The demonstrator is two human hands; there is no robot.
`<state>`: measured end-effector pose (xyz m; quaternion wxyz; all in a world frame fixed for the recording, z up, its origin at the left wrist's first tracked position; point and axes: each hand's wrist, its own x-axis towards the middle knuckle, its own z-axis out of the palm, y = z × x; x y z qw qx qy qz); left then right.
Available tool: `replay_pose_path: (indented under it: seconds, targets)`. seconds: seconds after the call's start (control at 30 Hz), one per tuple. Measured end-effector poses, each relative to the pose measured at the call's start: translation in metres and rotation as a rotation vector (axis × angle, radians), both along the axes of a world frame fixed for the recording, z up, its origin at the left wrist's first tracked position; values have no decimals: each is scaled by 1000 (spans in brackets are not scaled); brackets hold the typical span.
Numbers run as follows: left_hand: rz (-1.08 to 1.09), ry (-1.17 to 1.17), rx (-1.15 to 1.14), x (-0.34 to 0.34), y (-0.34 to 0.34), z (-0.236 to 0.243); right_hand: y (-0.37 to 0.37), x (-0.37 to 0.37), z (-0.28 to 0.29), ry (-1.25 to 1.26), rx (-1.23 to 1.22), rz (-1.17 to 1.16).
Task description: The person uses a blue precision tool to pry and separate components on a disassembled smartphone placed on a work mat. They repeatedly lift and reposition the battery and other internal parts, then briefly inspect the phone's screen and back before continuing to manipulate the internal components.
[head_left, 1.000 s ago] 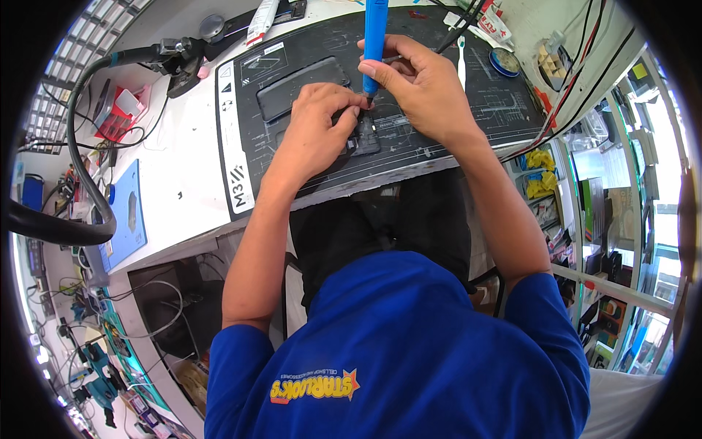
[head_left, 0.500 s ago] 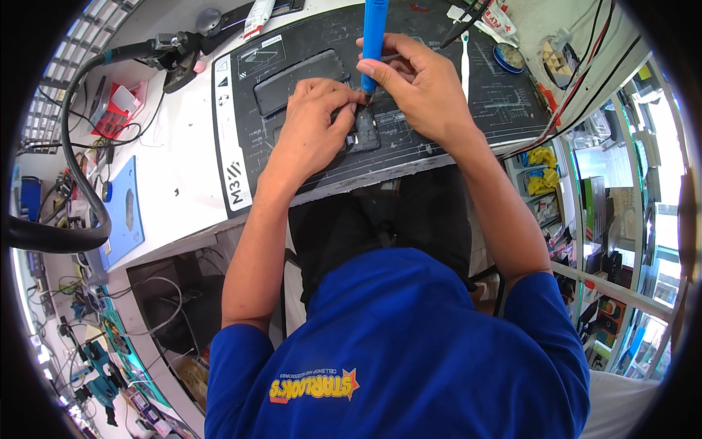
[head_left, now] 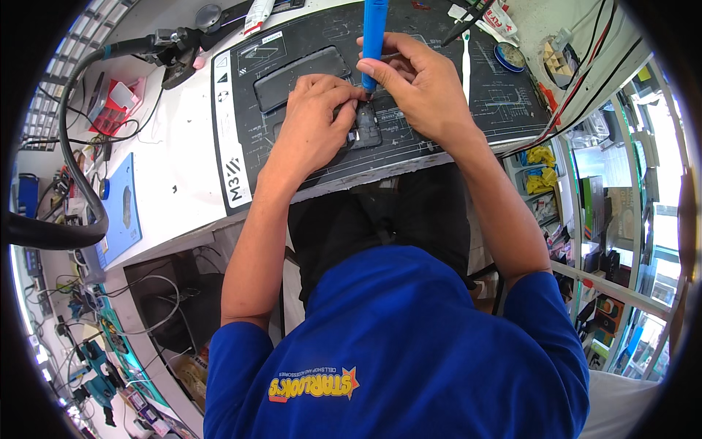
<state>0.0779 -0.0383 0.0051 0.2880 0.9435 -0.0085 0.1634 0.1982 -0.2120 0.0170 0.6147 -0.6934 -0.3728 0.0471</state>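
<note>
In my right hand (head_left: pixel 428 91) is a blue pen-shaped screwdriver (head_left: pixel 374 36), gripped between thumb and fingers and standing nearly upright. Its lower end meets the top edge of an opened phone (head_left: pixel 369 128) whose dark inner parts show. My left hand (head_left: pixel 314 121) lies across the left half of that phone, fingers curled and closed on it, with the forefinger reaching the screwdriver's tip. The hand hides much of the phone, and the tip's exact contact is too small to make out. Just behind my left hand lies a dark phone back cover (head_left: pixel 303 77).
A black printed work mat (head_left: pixel 431 150) lies under the phone. To the right are a white-handled brush (head_left: pixel 466 66) and a small round tin (head_left: pixel 510 57). A jointed arm with a clamp (head_left: pixel 179 55) and a thick black cable (head_left: pixel 69 132) stand left, near a blue mat (head_left: pixel 124 212).
The screwdriver and both hands stay almost in place. The whole view has shifted slightly.
</note>
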Motion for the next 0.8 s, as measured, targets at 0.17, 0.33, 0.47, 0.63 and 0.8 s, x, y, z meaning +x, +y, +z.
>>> replay_pose_path:
  seconds: [0.17, 0.33, 0.47, 0.63, 0.8]
  targets:
    - [55, -31, -51, -8, -3, 1, 2, 1, 0, 8, 7, 9]
    - [99, -26, -98, -20, -3, 1, 2, 1, 3, -17, -30, 17]
    - [99, -42, -95, -22, -2, 0, 1, 1, 6, -69, -65, -2]
    - [100, -63, -86, -22, -2, -4, 2, 2, 6, -99, -52, -8]
    - [105, -64, -96, -22, -2, -5, 3, 2, 7, -116, -53, -1]
